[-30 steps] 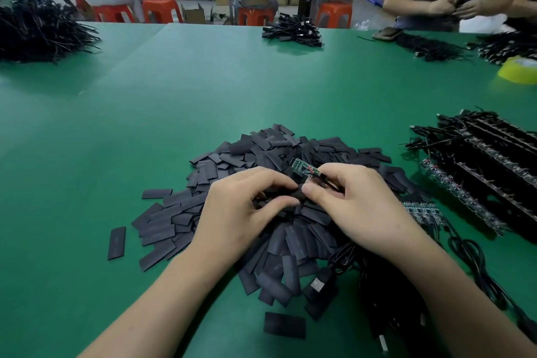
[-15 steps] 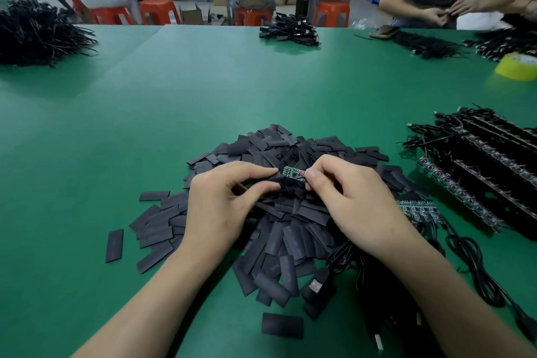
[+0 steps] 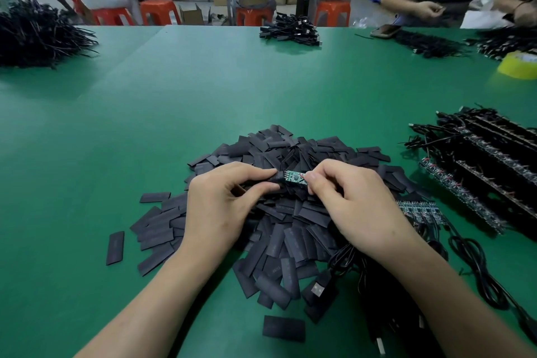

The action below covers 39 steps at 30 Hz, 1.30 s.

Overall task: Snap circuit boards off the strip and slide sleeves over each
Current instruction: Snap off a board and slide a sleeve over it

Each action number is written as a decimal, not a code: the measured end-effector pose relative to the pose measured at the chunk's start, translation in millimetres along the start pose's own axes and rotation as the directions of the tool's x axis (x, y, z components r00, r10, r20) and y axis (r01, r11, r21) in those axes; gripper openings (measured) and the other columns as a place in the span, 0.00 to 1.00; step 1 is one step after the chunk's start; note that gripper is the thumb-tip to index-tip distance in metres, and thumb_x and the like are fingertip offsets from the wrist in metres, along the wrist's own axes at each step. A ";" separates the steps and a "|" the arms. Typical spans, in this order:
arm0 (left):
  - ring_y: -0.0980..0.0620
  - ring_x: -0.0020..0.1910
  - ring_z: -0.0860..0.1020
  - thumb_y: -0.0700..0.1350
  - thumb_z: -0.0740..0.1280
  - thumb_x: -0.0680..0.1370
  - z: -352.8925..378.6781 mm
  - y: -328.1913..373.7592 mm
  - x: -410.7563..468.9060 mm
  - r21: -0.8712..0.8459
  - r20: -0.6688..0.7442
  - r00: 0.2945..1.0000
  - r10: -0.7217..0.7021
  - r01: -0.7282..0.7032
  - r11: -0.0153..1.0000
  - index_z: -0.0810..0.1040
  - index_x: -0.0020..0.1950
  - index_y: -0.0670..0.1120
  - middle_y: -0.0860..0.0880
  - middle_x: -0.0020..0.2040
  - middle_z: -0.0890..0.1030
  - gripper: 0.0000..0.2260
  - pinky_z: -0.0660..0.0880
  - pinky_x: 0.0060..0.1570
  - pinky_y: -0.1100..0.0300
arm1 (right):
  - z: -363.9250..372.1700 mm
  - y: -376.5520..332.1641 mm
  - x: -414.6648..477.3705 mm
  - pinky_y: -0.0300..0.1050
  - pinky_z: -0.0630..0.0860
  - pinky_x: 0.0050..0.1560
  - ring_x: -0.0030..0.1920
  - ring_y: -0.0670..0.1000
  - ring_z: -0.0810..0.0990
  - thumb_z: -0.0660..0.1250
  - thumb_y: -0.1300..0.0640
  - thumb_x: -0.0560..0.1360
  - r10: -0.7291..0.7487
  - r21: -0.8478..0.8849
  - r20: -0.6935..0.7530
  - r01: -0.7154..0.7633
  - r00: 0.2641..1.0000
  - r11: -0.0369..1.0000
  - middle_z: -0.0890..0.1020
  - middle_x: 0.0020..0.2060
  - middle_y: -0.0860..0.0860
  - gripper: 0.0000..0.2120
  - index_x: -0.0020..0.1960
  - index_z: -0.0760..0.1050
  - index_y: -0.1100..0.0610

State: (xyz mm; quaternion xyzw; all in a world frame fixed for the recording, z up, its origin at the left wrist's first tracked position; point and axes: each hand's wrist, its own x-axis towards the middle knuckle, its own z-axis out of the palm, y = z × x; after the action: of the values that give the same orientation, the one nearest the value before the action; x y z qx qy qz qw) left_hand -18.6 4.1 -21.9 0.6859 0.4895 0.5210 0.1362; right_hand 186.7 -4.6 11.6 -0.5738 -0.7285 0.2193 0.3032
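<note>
Head view: left hand (image 3: 220, 206) fingers (image 3: 255, 174) pinch a black sleeve (image 3: 277, 178); right hand (image 3: 357, 206) fingers pinch the right end of a green circuit board (image 3: 295, 178). Its left end meets the sleeve's mouth, between both hands, above the sleeve pile (image 3: 290, 235) on the surface (image 3: 203, 96).

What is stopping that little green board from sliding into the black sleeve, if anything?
Nothing visible. The right hand pinches the circuit board, the left hand pinches the sleeve, and the board's end sits right at the sleeve's mouth with no gap showing. The pile of loose sleeves lies beneath, not between them.
</note>
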 end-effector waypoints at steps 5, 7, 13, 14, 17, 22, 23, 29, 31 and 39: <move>0.54 0.41 0.83 0.46 0.79 0.72 -1.7 -3.4 -0.5 0.096 0.019 0.999 0.037 -0.039 0.995 0.89 0.50 0.51 0.57 0.45 0.86 0.08 0.80 0.41 0.53 | -0.7 0.7 0.8 0.42 0.63 0.33 0.29 0.45 0.69 0.60 0.42 0.81 -0.013 -0.024 0.031 0.013 0.999 1.000 0.76 0.30 0.49 0.15 0.40 0.75 0.47; 0.54 0.43 0.84 0.49 0.79 0.73 -3.0 -4.1 -0.7 0.131 0.027 0.998 0.063 -0.066 0.989 0.89 0.51 0.51 0.57 0.46 0.86 0.08 0.81 0.43 0.53 | -1.3 1.4 1.3 0.41 0.62 0.33 0.28 0.45 0.68 0.60 0.41 0.81 -0.020 -0.022 0.051 0.021 0.998 1.000 0.77 0.33 0.51 0.15 0.40 0.75 0.47; 0.60 0.48 0.84 0.50 0.75 0.76 -7.3 -4.6 1.4 0.169 0.120 0.969 0.214 -0.233 0.958 0.88 0.53 0.51 0.58 0.50 0.86 0.08 0.82 0.47 0.56 | -4.5 3.9 2.5 0.40 0.63 0.32 0.28 0.44 0.67 0.61 0.43 0.80 -0.024 0.012 0.101 0.023 0.995 1.000 0.77 0.34 0.52 0.14 0.40 0.77 0.48; 0.60 0.48 0.84 0.50 0.75 0.76 -7.3 -4.9 1.7 0.166 0.137 0.964 0.229 -0.250 0.954 0.88 0.54 0.51 0.58 0.51 0.86 0.08 0.81 0.47 0.57 | -5.1 4.5 3.2 0.39 0.62 0.31 0.28 0.44 0.67 0.62 0.43 0.80 -0.022 0.028 0.100 0.020 0.995 0.999 0.76 0.32 0.52 0.14 0.39 0.77 0.48; 0.60 0.47 0.84 0.50 0.75 0.76 -6.0 -5.3 1.8 0.133 0.176 0.957 0.229 -0.254 0.958 0.88 0.55 0.50 0.58 0.50 0.86 0.10 0.81 0.47 0.58 | -6.0 6.4 4.6 0.36 0.66 0.33 0.27 0.43 0.66 0.63 0.45 0.80 -0.008 0.073 0.110 0.000 0.994 0.997 0.71 0.26 0.47 0.15 0.38 0.78 0.49; 0.60 0.48 0.83 0.50 0.76 0.74 -6.0 -4.9 1.5 0.069 0.171 0.975 0.142 -0.156 0.985 0.88 0.54 0.50 0.57 0.49 0.86 0.10 0.79 0.51 0.61 | -4.5 8.6 5.5 0.35 0.66 0.33 0.26 0.43 0.67 0.62 0.43 0.79 -0.001 0.057 0.120 -0.006 0.993 0.998 0.72 0.26 0.45 0.15 0.38 0.78 0.48; 0.60 0.48 0.83 0.49 0.77 0.74 -5.4 -4.3 1.5 0.061 0.181 0.974 0.135 -0.148 0.987 0.88 0.54 0.50 0.57 0.48 0.86 0.10 0.79 0.51 0.61 | -4.0 9.0 5.4 0.37 0.65 0.32 0.27 0.43 0.67 0.62 0.42 0.79 -0.002 0.051 0.123 -0.004 0.992 0.999 0.72 0.27 0.45 0.14 0.39 0.78 0.47; 0.61 0.47 0.81 0.50 0.74 0.75 -2.4 -0.7 0.1 0.064 0.260 0.957 0.130 -0.151 0.986 0.87 0.56 0.50 0.57 0.48 0.85 0.11 0.78 0.50 0.61 | 1.8 12.9 5.3 0.44 0.65 0.34 0.28 0.43 0.68 0.61 0.41 0.78 -0.042 0.004 0.139 0.042 0.989 0.999 0.77 0.33 0.50 0.10 0.43 0.78 0.42; 0.61 0.47 0.81 0.49 0.75 0.76 -2.7 -1.1 0.2 0.059 0.247 0.960 0.130 -0.149 0.987 0.87 0.56 0.50 0.57 0.48 0.85 0.10 0.77 0.50 0.63 | 2.8 14.7 5.8 0.45 0.67 0.35 0.30 0.43 0.71 0.62 0.40 0.77 -0.060 0.022 0.104 0.058 0.993 0.998 0.78 0.34 0.48 0.10 0.45 0.78 0.42; 0.62 0.46 0.81 0.45 0.77 0.75 -4.5 0.4 2.2 -0.015 0.162 0.985 0.055 -0.053 0.998 0.88 0.52 0.49 0.60 0.46 0.84 0.07 0.70 0.48 0.73 | -1.5 14.4 5.1 0.38 0.72 0.39 0.42 0.45 0.81 0.71 0.54 0.78 -0.250 -0.007 -0.053 0.250 0.967 0.968 0.82 0.39 0.40 0.05 0.49 0.78 0.44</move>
State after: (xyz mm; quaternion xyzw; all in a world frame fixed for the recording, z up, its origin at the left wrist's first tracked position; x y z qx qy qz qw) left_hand -22.2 4.2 -18.4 0.7383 0.4553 0.4694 0.1650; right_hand 197.0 3.9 4.0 -0.4830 -0.7868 0.1637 0.3477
